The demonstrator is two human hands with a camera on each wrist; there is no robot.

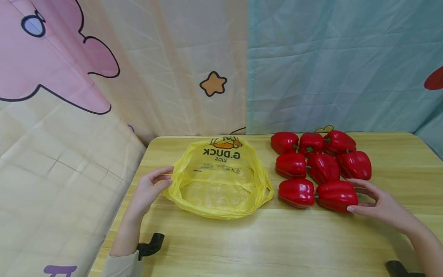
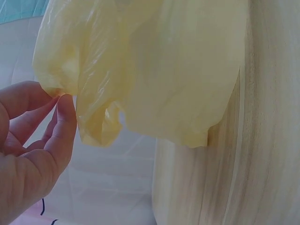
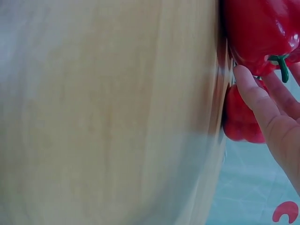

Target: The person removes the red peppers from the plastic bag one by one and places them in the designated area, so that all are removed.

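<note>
A translucent yellow plastic bag (image 1: 218, 196) with "G.DUCK KIDS" printing lies on the wooden table, its mouth spread wide. My left hand (image 1: 152, 188) pinches the bag's left rim between thumb and fingers; the left wrist view shows the yellow film (image 2: 101, 75) at the fingertips. On the right, my right hand (image 1: 380, 204) reaches around the stem end of the nearest right red bell pepper (image 1: 335, 196). Thumb and fingers lie on either side of it, fairly straight. In the right wrist view, the thumb tip is at the pepper's (image 3: 260, 33) edge, beside its green stem.
Several more red bell peppers (image 1: 323, 168) lie close together in rows right of the bag. A fabric curtain (image 1: 173, 69) with cartoon prints hangs behind the table (image 1: 242, 246). Black wrist mounts (image 1: 150, 246) show at both forearms.
</note>
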